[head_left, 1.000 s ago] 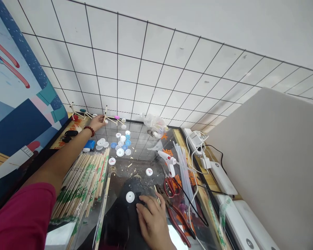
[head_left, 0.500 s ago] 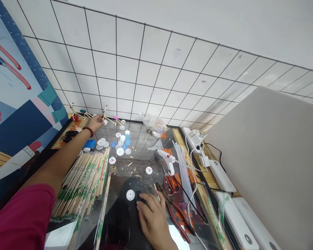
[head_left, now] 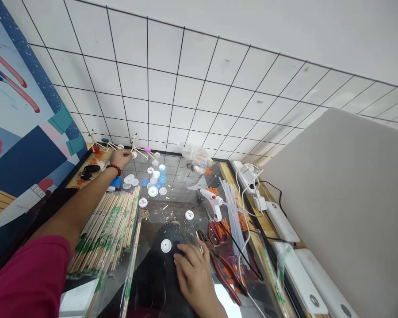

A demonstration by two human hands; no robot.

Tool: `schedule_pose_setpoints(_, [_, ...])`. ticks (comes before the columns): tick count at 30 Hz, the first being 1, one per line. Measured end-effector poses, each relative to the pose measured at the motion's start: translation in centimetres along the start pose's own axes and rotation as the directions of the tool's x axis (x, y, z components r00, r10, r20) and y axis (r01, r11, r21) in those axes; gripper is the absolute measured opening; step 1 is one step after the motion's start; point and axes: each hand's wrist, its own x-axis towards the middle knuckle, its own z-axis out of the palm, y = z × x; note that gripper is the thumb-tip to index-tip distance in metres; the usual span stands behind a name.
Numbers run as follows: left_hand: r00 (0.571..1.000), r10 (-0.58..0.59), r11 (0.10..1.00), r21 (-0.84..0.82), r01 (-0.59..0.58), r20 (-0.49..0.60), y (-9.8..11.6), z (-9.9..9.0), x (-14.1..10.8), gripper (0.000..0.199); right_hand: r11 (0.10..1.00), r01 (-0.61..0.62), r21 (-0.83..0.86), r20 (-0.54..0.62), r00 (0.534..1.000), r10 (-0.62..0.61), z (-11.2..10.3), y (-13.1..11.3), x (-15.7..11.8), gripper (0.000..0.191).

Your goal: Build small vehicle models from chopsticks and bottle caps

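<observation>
At the table's far left, my left hand (head_left: 122,157) reaches out with its fingertips pinched at a white bottle cap (head_left: 134,155). That cap lies beside a stick model (head_left: 133,143) made of pale wooden sticks, with a pink cap (head_left: 147,149) on it. My right hand (head_left: 195,274) rests low on the table with bent fingers. A short piece of wooden stick (head_left: 199,240) is tucked between them. Just left of those fingers lies a white cap with a central hole (head_left: 166,245). Right of this hand are red-handled pliers (head_left: 223,269).
Several white and blue caps (head_left: 158,180) lie mid-table. Bundled chopsticks (head_left: 106,229) are at left. A white glue gun (head_left: 213,202), red scissors (head_left: 215,232) and clear glue sticks (head_left: 234,221) lie at right, near cables and power strips (head_left: 283,223). A plastic bag (head_left: 197,157) sits against the gridded wall.
My left hand has shifted slightly down and toward the cap beside the stick model. My right hand and the things around it stay in place.
</observation>
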Motion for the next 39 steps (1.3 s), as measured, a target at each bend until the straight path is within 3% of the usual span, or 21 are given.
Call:
schedule_pose_setpoints(9, [0.998, -0.044, 0.977, 0.21, 0.035, 0.039, 0.6, -0.9, -0.6, 0.023, 1.0, 0.008, -0.005, -0.01, 1.0, -0.009, -0.2, -0.2, 0.1, 0.023])
schedule_pose_setpoints(16, [0.996, -0.083, 0.955, 0.288, 0.074, 0.021, 1.9, -0.2, -0.6, 0.04, 1.0, -0.001, -0.006, -0.013, 1.0, 0.001, -0.1, -0.1, -0.1, 0.022])
schedule_pose_setpoints(39, [0.988, -0.151, 0.911, 0.383, 0.149, -0.024, 3.1, 0.1, 0.0, 0.033, 1.0, 0.005, -0.004, 0.015, 1.0, -0.005, -0.4, -0.2, 0.0, 0.023])
